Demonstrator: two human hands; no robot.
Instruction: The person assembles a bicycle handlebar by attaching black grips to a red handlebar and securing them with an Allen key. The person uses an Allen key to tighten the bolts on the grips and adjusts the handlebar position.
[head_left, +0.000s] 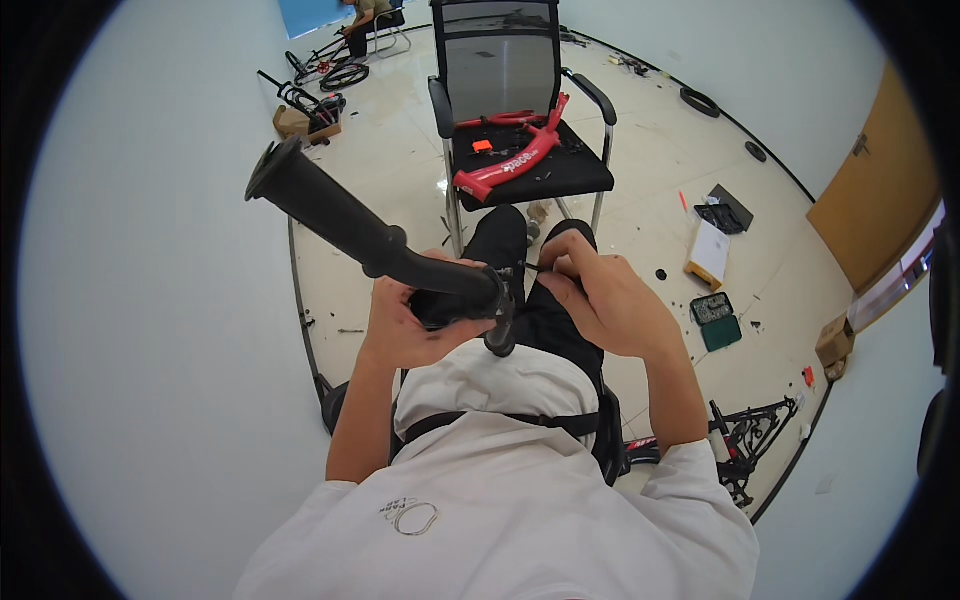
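A black bicycle handlebar (420, 268) with a flanged rubber grip slants up to the left in front of my lap. My left hand (395, 325) is wrapped around its lower part, thumb below and fingers behind. A clamp-like fitting (497, 287) with a small bolt sits at the near end of the bar. My right hand (615, 300) pinches a thin dark rod (533, 267), perhaps a hex key, whose tip points at that bolt. Whether the tip touches the bolt I cannot tell. The bar's far side is hidden by my left palm.
Straight ahead, a black mesh chair (497, 60) bears a red bicycle frame (520, 165) and small parts. On the right floor lie a white box (708, 252), a green case (716, 322) and a black frame (755, 435). Another person (367, 20) sits at the far left.
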